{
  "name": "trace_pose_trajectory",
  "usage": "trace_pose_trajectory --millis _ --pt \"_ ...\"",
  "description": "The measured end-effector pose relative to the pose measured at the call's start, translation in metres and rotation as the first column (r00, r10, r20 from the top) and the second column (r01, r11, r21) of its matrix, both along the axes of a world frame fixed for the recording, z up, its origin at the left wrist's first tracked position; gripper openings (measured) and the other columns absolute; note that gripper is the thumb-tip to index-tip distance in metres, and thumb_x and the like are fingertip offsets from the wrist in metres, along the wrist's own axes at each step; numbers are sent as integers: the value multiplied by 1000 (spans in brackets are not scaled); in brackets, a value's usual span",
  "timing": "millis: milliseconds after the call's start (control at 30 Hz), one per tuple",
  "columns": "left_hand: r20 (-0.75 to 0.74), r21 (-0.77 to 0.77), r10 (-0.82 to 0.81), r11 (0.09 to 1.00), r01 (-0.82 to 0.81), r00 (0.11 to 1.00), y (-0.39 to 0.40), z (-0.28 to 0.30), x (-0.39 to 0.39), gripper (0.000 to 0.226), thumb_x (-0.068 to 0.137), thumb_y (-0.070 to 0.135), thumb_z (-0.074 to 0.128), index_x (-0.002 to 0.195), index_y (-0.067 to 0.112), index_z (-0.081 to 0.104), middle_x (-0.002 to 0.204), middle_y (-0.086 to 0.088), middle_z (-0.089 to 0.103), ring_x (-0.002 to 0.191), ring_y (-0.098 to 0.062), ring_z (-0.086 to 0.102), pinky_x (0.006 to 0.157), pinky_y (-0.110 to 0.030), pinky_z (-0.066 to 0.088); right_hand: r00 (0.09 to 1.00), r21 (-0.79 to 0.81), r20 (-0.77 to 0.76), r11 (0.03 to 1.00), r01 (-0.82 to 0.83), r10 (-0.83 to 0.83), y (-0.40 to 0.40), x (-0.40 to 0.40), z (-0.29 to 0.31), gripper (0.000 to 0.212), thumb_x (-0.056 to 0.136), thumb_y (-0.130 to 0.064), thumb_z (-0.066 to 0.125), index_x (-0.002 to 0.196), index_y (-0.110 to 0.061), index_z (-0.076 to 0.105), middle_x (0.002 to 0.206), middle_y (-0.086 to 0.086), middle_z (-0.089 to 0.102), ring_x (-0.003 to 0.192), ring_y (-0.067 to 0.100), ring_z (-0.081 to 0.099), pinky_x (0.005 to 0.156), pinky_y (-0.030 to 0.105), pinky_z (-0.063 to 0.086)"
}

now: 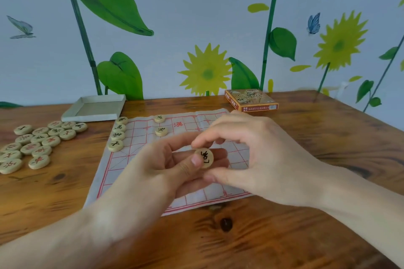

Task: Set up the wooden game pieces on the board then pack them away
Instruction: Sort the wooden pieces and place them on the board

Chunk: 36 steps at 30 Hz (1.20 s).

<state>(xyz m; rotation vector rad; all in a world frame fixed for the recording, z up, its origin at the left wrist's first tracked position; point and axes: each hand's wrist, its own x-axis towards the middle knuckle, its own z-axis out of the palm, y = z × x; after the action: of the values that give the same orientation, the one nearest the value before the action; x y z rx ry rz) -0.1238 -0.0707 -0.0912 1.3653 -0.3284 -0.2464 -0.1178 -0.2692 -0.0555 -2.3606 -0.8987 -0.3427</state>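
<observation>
Wood, cloth and card on a wooden tabletop

The tabletop [306,236] is brown wood with dark grain and knots, faintly glossy. The board [135,159] is pale creased cloth printed with red lines. The held piece [204,158] and the loose pieces [32,144] at the left are smooth light wood with black or red characters. The far tray [96,108] looks like matt grey card; the box [251,99] is printed card.

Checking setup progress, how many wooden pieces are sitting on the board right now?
6: four round wooden pieces in a column along its left edge, two near the far edge. The hands may hide others.
</observation>
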Motion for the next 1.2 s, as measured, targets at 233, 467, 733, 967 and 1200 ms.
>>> trace_pose_trajectory --millis 233,467,733,967,1200 --pt "57 20 153 988 -154 987 37 23 -7 30 93 16 53 117 13 71 106 -15 78 100 -28 76 87 -34 60 993 79 82 993 -90 84 45 15 7 34 78 -26 88 109 -28 76 100 -15 67 96 10 63 80 18 45" --pt "33 83 461 883 -462 887 92 15 -20 27 104 9 46 111 11 72 102 -11 79 97 -27 76 84 -44 54 988 126 72 982 -142 133 83 25 -4 29 78 -29 88 103 -32 73 89 -21 68 95 7 61 80 9 39" --pt "89 126 572 805 -579 815 122 1 -21 36 102 4 47 88 18 77 86 -10 74 76 -22 69 63 -39 46 996 98 55 992 -76 71 95 53 -8 18 83 -28 84 93 -32 71 89 -22 68 97 3 58 78 8 38" --pt "137 167 596 774 -611 791 120 14 21 28 103 5 46 101 14 72 82 -2 72 72 -15 67 61 -32 47 990 -63 71 990 128 -123 102 123 -25 13 84 -36 81 91 -37 71 96 -13 67 97 6 57 79 10 35" --pt "124 175 610 763 -623 782 117 6 54 27 101 2 46 103 13 70 84 -4 72 71 -15 65 59 -31 46 988 -153 86 978 142 -129 125 160 -29 14 88 -42 77 99 -34 72 89 -23 45 101 10 52 91 35 44"
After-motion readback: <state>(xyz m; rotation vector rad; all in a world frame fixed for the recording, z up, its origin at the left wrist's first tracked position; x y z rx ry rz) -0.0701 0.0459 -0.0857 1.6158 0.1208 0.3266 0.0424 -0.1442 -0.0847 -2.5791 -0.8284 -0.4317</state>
